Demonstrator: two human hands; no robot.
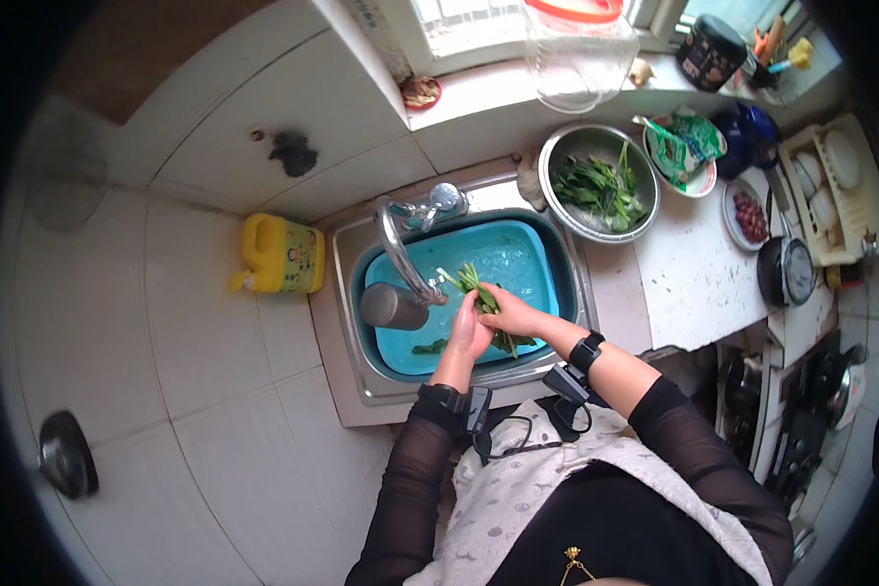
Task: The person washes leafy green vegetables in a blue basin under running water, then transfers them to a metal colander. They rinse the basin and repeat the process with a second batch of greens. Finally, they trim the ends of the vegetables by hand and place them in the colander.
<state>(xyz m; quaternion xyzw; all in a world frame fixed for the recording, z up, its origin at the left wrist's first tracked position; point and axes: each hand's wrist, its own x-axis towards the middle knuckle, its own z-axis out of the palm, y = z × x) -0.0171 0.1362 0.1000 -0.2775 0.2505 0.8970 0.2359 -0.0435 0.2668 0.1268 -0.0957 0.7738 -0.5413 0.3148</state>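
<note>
My left hand [469, 331] and my right hand [514, 312] are together around a bunch of leafy greens [488, 299], with pale stems sticking out above and leaves hanging below. Both hands are over a blue plastic basin [538, 253] that sits in a metal sink [340, 315]. Water lies in the basin, and a loose green leaf [429, 347] floats near its lower left. The chrome faucet [395, 245] arches over the basin, its spout close to my hands. A grey cylinder [394, 305] stands at the basin's left side.
Right of the sink, a steel bowl [549, 212] holds more greens. Beyond it are a bowl with green packaging [680, 150], a plate of reddish pieces [748, 212], a small black pan [785, 271] and a dish rack [835, 190]. A yellow jug [282, 254] stands left of the sink.
</note>
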